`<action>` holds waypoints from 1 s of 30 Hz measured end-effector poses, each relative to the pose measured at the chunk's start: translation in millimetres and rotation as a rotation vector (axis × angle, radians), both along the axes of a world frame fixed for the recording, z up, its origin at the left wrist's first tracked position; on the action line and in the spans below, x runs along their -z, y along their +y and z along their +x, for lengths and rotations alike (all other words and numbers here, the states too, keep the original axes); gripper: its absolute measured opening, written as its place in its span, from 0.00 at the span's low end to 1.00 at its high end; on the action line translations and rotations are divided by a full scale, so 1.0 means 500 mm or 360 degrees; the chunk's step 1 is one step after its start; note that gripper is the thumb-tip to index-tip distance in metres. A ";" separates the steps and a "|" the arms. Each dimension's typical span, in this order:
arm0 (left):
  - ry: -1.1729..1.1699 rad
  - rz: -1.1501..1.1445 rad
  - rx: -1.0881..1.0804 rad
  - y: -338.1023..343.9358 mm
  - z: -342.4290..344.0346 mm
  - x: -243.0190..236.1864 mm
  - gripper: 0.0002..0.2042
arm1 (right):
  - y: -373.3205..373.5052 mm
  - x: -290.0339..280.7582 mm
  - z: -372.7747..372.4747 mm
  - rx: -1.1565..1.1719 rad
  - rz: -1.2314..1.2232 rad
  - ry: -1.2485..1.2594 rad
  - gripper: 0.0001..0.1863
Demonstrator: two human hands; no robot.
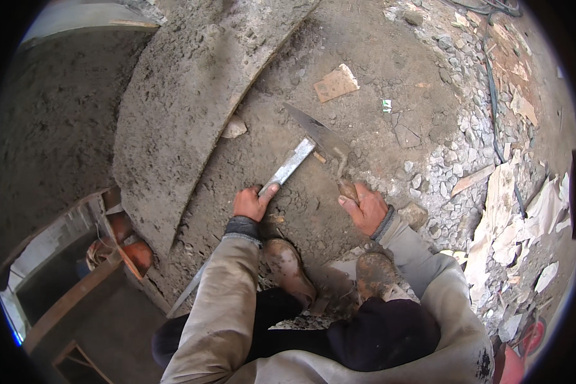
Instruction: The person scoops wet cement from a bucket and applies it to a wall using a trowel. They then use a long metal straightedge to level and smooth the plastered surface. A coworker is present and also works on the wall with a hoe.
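Note:
My left hand [253, 203] is closed around a long metal straightedge [294, 161]. The bar slants from beside my left forearm up to the middle of the view, its pale far end smeared with mortar. A pointing-style trowel [319, 130] with a wooden handle is gripped in my right hand [367, 209]. Its long blade points up and left, close to the bar's far end; I cannot tell whether they touch. To the left runs a broad surface coated in rough grey mortar [173, 109], with a straight-cut edge that looks bent here.
My muddy boots [288, 265] stand on dirty ground. A piece of brown cardboard [336, 83] lies ahead. Rubble [457, 160], torn paper sheets [493, 211] and a dark cable [493, 96] cover the right. At lower left are a wooden plank [73, 297] and an orange-brown container [137, 256].

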State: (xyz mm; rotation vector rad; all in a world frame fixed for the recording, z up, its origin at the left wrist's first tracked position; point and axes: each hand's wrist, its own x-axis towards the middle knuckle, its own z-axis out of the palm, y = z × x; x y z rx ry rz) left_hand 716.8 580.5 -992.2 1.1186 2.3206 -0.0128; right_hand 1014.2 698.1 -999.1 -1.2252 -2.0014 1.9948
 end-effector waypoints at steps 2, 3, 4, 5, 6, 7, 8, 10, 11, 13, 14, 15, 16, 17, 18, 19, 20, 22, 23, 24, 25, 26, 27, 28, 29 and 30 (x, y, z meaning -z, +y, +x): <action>0.0067 0.0058 0.0042 0.007 -0.001 0.002 0.36 | 0.002 -0.011 0.004 0.0230 0.0076 0.0138 0.19; 0.0091 0.0074 0.0059 0.004 0.003 -0.002 0.36 | 0.011 -0.047 0.005 0.0328 0.0116 0.0224 0.19; 0.0069 0.0045 0.0041 -0.003 0.003 -0.003 0.36 | 0.012 -0.068 0.006 0.0426 0.0157 0.0311 0.19; 0.0047 0.0017 0.0024 -0.012 -0.001 -0.003 0.36 | -0.004 -0.057 0.005 0.0308 0.0129 0.0224 0.19; 0.0032 0.0011 0.0018 -0.005 0.000 -0.004 0.36 | -0.016 -0.029 0.003 0.0201 0.0123 0.0145 0.19; 0.0018 -0.0021 0.0007 0.003 0.002 -0.011 0.37 | -0.018 -0.015 -0.001 0.0092 0.0109 0.0068 0.19; 0.0030 -0.0095 -0.0001 0.007 0.005 -0.014 0.37 | -0.015 -0.008 0.006 0.0138 0.0093 0.0089 0.19; 0.0052 -0.0251 -0.0022 0.005 0.010 -0.019 0.37 | -0.009 -0.011 0.008 0.0225 0.0050 0.0128 0.19; 0.0064 -0.0226 -0.0030 0.013 0.007 -0.016 0.37 | -0.012 -0.021 0.006 0.0453 0.0151 0.0282 0.20; 0.0074 -0.0191 -0.0053 0.022 0.011 -0.017 0.38 | -0.025 -0.038 0.004 0.0503 0.0110 0.0331 0.20; 0.0052 -0.0220 -0.0060 0.015 0.011 -0.022 0.38 | -0.031 -0.045 0.004 0.0529 0.0091 0.0355 0.20; 0.0036 -0.0236 -0.0060 0.017 0.005 -0.024 0.38 | -0.024 -0.032 -0.004 0.0221 0.0043 0.0096 0.19; 0.0020 -0.0253 -0.0060 0.019 0.002 -0.025 0.38 | -0.024 -0.018 -0.001 0.0210 0.0059 0.0102 0.20; 0.0028 -0.0175 -0.0051 0.018 0.007 -0.022 0.38 | -0.024 -0.003 0.005 0.0200 0.0076 0.0107 0.20; 0.0034 -0.0108 -0.0049 0.005 0.014 -0.021 0.38 | -0.026 -0.006 0.005 0.0183 0.0081 0.0111 0.20; 0.0040 -0.0042 -0.0048 -0.005 0.016 -0.019 0.39 | -0.036 -0.019 0.008 0.0314 0.0059 0.0163 0.20; 0.0053 -0.0036 -0.0044 -0.007 0.012 -0.015 0.39 | -0.041 -0.025 0.002 0.0404 0.0084 0.0244 0.19; 0.0077 -0.0007 -0.0034 0.008 0.007 -0.008 0.38 | -0.037 -0.036 -0.005 0.0586 0.0150 0.0408 0.18; 0.0064 -0.0038 -0.0045 0.005 0.009 -0.010 0.38 | -0.034 -0.024 -0.004 0.0428 0.0020 0.0303 0.18; 0.0052 -0.0065 -0.0042 0.006 0.008 -0.011 0.38 | -0.024 -0.006 -0.010 0.0285 -0.0105 0.0200 0.17; 0.0040 -0.0093 -0.0038 0.010 0.006 -0.011 0.38 | -0.017 0.008 -0.012 0.0141 -0.0230 0.0096 0.16; 0.0036 -0.0066 -0.0023 0.017 0.004 -0.007 0.38 | -0.019 0.012 -0.007 0.0281 -0.0147 0.0175 0.16; 0.0040 -0.0041 -0.0028 0.020 0.003 -0.008 0.38 | -0.015 -0.007 -0.006 0.0400 -0.0068 0.0264 0.16; 0.0028 -0.0040 -0.0035 0.002 0.008 -0.014 0.37 | -0.027 -0.033 0.000 0.0519 -0.0011 0.0331 0.16; 0.0098 -0.0038 -0.0008 -0.002 0.006 -0.011 0.37 | -0.030 -0.048 0.000 0.0573 -0.0154 0.0405 0.17; 0.0070 -0.0038 -0.0010 0.008 0.005 -0.011 0.37 | -0.021 -0.038 -0.003 0.0421 -0.0081 0.0322 0.17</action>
